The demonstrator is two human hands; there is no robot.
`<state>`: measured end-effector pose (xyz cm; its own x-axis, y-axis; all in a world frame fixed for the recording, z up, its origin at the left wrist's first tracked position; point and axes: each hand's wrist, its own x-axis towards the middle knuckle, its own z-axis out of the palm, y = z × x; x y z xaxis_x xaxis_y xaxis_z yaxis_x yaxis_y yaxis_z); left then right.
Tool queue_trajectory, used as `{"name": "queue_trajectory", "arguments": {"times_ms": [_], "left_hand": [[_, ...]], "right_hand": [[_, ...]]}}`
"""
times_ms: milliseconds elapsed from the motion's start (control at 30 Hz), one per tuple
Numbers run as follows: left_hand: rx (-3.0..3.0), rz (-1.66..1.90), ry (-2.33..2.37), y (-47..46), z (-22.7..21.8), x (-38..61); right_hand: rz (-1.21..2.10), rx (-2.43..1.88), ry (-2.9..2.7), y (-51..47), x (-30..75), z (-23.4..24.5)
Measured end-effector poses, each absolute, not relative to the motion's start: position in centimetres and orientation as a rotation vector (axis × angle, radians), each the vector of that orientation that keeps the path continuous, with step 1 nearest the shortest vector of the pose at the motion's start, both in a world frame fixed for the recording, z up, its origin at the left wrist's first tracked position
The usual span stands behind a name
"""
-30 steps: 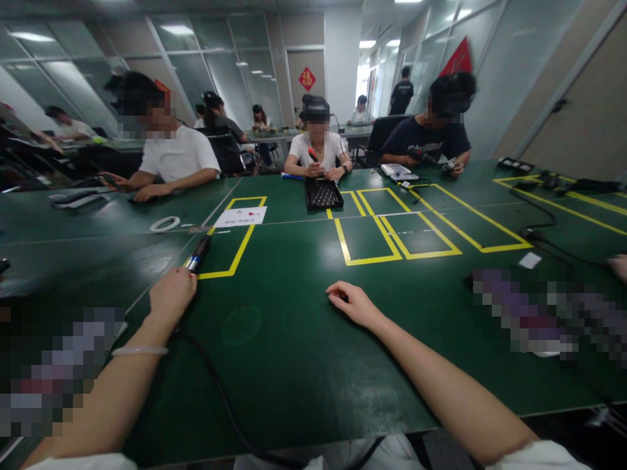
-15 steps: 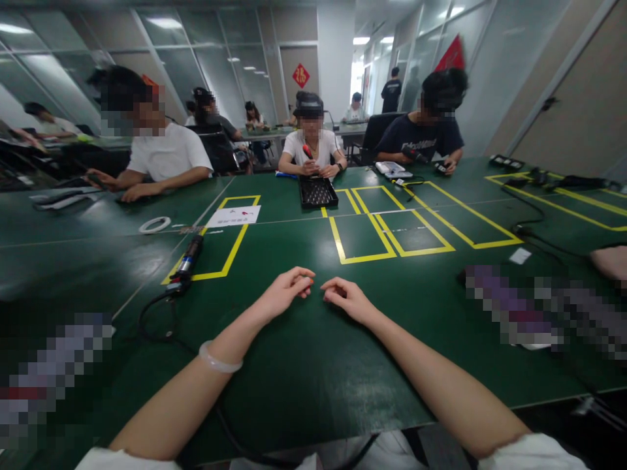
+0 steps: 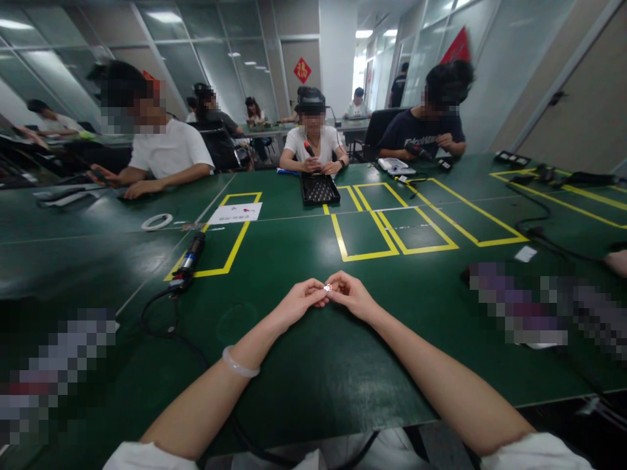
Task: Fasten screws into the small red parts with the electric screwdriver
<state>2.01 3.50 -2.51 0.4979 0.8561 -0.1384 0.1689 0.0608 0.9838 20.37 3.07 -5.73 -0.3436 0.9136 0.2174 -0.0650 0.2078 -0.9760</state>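
A small white object with orange-red marks point(image 3: 328, 288) is pinched between the fingertips of both hands; it is too small to tell its kind. My left hand point(image 3: 302, 301) closes on it from the left, thumb and fingers pressed together. From the right, my right hand point(image 3: 353, 297) grips it the same way, with curled fingers. The fingertips meet just above the green table point(image 3: 323, 365), and they hide part of the object. A pale bracelet point(image 3: 241, 363) circles my left wrist.
Left of my hands lies a black electric screwdriver point(image 3: 190, 256) with a cable. Beyond it are a printed sheet point(image 3: 235, 213) and a tape roll point(image 3: 157, 222). Yellow tape outlines point(image 3: 369, 254) mark the table. A person opposite point(image 3: 316, 147) has a black tray point(image 3: 320, 190) in front.
My hands were a little apart; now their fingertips have come together. The small white and orange-red object shows between them. Across the table, the right-hand person's hand has risen.
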Motion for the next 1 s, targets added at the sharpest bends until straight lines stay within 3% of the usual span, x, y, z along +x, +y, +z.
{"name": "queue_trajectory", "arguments": {"times_ms": [367, 1000], "left_hand": [[2.034, 0.818, 1.114, 2.73, -1.77, 1.73], [1.928, 0.785, 1.041, 3.46, -2.35, 1.37]], "right_hand": [[1.297, -0.886, -1.509, 3.6, 20.57, -6.01], [1.06, -0.966, -1.721, 3.19, 20.6, -5.61]]}}
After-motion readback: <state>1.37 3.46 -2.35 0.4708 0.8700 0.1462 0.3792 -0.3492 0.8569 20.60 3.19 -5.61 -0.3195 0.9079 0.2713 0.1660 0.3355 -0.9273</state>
